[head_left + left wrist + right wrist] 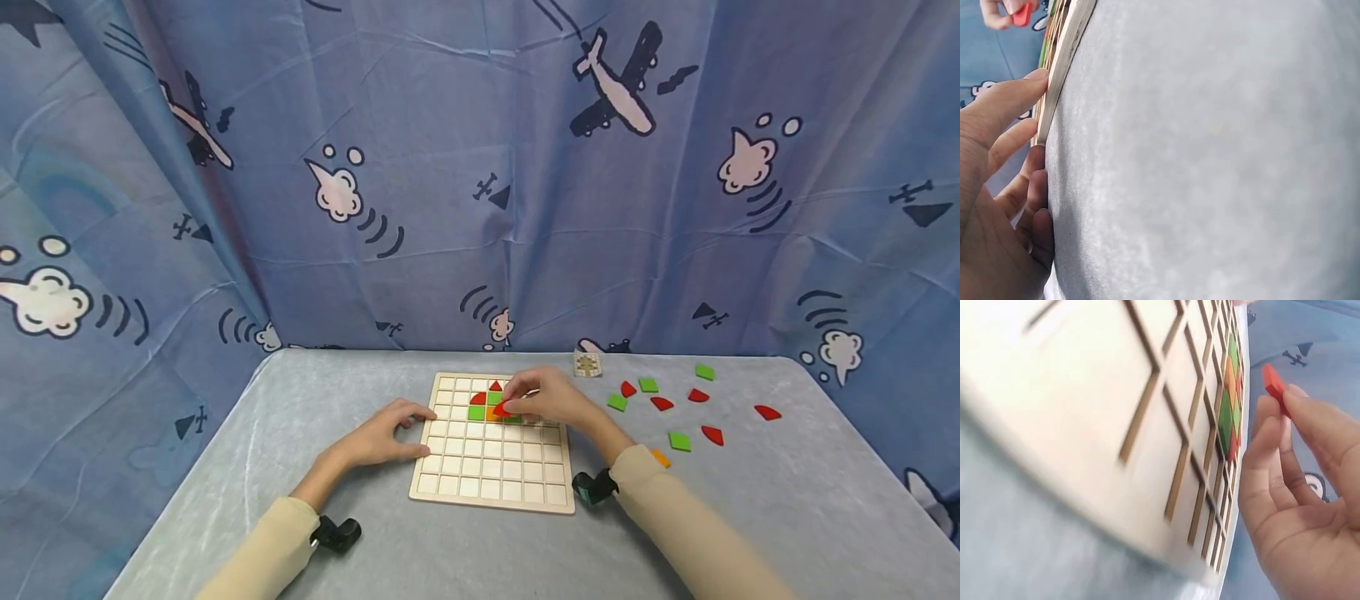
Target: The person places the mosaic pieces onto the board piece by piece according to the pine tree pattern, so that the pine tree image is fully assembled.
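A wooden grid board (491, 467) lies on the table, with square recesses across it. My left hand (381, 435) rests at its left edge, thumb and fingers spread; in the left wrist view the fingertips (1037, 75) touch the board's side. Over the board's upper part, my right hand (551, 398) pinches a red curved-edged tile (1274, 384) between thumb and fingers, held off the surface. Set in the grid below it are a red triangle tile (496, 386), a red curved tile (478, 399), green square tiles (476, 412) and an orange tile (491, 413), partly covered by the hand.
Right of the board lie several loose red curved tiles (767, 412) and green tiles (679, 442). An orange tile (660, 457) sits partly behind the right sleeve. A small patterned card (587, 365) lies behind the board, near the curtain (450, 208).
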`<state>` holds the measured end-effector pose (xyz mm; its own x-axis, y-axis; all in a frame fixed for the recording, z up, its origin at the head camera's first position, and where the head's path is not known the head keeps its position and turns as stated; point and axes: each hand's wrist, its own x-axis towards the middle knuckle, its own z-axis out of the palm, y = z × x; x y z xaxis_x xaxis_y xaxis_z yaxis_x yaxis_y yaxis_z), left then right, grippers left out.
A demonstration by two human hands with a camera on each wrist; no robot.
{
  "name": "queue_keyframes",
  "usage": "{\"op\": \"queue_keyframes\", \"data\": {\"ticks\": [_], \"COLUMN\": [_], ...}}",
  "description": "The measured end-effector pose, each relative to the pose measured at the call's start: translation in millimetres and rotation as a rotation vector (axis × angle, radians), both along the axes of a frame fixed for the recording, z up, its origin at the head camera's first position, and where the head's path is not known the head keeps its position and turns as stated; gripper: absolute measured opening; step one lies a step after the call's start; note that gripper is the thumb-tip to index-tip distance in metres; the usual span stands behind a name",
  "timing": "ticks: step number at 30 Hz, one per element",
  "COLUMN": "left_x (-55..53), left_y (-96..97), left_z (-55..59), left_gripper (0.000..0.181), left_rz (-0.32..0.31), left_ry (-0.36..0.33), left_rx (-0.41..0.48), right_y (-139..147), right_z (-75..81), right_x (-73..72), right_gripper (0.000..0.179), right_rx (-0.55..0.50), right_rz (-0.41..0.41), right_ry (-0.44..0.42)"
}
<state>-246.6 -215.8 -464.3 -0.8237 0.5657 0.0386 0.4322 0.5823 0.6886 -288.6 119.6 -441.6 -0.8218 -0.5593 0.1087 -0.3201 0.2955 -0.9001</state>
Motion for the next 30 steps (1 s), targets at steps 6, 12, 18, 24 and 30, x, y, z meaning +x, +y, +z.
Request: {"op": "queue_keyframes", "data": {"ticks": [6, 12, 18, 24, 30], "left_x": [-0.4, -0.8, -0.4, 0.2, 1.4], "left_y": [0.7, -0.1, -0.3, 0.0, 1.2], "left_z": [0.6, 0.1, 0.3, -0.1, 1.7], "left_gripper": [0.054, 0.053, 0.052, 0.051, 0.051], "left_rz": [-0.003, -0.005, -0.003, 0.004, 0.001], "left_ry": [-0.004, 0.0, 0.002, -0.004, -0.001], "left_rx": [0.001, 0.007, 0.005, 0.008, 0.008], "right_y": [-18, -37, -53, -63, -69], "right_z": [0.5, 1.3, 0.7, 0.6, 0.3], "right_x": [-4.1, -6.8, -8.8, -11.4, -12.4], "right_gripper": [0.009, 0.009, 0.006, 0.005, 0.004], "right_rx": [-0.017, -0.042, -0.021, 0.026, 0.12], "right_rz": [0.041, 0.04, 0.029, 0.015, -0.014], "right_ry": [0.015, -0.021, 0.003, 0.024, 0.036]}}
